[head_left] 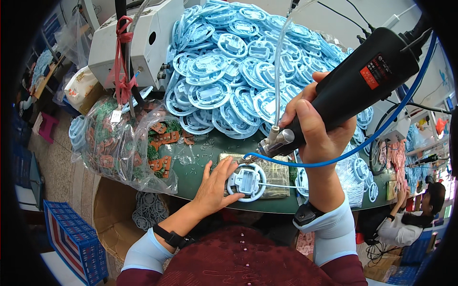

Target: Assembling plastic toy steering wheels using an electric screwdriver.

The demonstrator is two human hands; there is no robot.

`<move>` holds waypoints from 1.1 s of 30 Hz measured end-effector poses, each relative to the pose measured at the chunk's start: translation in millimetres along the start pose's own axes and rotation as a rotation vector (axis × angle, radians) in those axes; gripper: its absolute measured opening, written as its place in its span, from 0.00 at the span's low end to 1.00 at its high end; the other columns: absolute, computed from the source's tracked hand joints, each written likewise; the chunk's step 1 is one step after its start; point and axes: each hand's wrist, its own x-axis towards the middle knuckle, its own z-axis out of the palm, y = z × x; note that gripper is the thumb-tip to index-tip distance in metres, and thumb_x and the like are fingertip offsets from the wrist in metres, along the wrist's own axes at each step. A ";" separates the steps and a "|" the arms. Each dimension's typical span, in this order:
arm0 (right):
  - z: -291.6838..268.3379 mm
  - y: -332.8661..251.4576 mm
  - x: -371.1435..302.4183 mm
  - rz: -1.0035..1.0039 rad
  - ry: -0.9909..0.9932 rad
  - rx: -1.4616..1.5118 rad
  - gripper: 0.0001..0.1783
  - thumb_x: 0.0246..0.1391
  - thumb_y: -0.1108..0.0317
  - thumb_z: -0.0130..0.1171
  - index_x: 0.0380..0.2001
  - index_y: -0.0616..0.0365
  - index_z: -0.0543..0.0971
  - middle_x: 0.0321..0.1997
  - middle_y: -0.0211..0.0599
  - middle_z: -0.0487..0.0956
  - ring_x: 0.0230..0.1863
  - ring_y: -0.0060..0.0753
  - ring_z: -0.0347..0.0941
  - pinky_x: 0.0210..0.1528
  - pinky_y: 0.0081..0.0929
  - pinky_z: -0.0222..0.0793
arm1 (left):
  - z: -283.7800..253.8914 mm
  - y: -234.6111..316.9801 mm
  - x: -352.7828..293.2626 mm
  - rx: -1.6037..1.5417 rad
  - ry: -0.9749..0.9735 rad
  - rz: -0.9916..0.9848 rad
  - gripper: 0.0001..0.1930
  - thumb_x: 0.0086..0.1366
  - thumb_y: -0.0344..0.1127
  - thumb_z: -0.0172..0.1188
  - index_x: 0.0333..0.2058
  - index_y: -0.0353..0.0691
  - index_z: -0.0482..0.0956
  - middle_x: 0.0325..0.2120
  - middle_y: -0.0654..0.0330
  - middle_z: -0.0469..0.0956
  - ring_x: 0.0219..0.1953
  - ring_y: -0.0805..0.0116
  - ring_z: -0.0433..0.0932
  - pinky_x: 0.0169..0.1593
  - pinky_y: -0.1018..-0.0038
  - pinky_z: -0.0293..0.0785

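My right hand [318,131] is wrapped round a thick black electric screwdriver [367,71], held tilted with its metal tip end down to the left. A clear hose and a blue tube run to that tip. Below it, a light blue plastic ring-shaped part [237,178] with a rectangular frame in its middle lies on a tape-covered block [277,190]. My left hand [210,188] grips this part's left side, thumb at the near rim and fingers at the far rim. The screwdriver's tip sits just above the part's far edge; whether they touch is unclear.
A tall heap of similar blue parts [243,71] fills the back of the green table [191,183]. Loose screws [188,162] and a clear bag of circuit boards [114,143] lie left. A white machine box [138,43] stands behind. Another person [405,224] sits far right.
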 end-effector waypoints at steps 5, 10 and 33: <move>3.7 12.2 -0.9 -0.006 0.015 0.013 0.22 0.53 0.80 0.55 0.52 0.69 0.66 0.29 0.40 0.72 0.24 0.31 0.75 0.29 0.27 0.73 | 3.9 -3.1 -1.8 -0.013 0.008 -0.029 0.56 0.52 0.45 0.74 0.69 0.33 0.44 0.61 0.54 0.70 0.69 0.52 0.58 0.68 0.40 0.41; 0.8 28.4 -6.9 -0.046 0.077 -0.041 0.21 0.52 0.81 0.55 0.50 0.68 0.67 0.29 0.39 0.73 0.24 0.30 0.75 0.29 0.27 0.73 | 3.1 -0.1 0.1 -0.017 -0.010 -0.058 0.57 0.52 0.45 0.74 0.69 0.34 0.42 0.62 0.56 0.69 0.69 0.53 0.58 0.68 0.39 0.40; 31.2 10.6 -15.5 -0.094 -0.049 -0.170 0.24 0.52 0.83 0.55 0.53 0.68 0.65 0.29 0.37 0.72 0.24 0.29 0.75 0.29 0.26 0.72 | 12.2 -8.8 6.6 -0.003 0.060 -0.055 0.59 0.47 0.46 0.76 0.69 0.36 0.44 0.63 0.56 0.68 0.68 0.54 0.61 0.68 0.39 0.40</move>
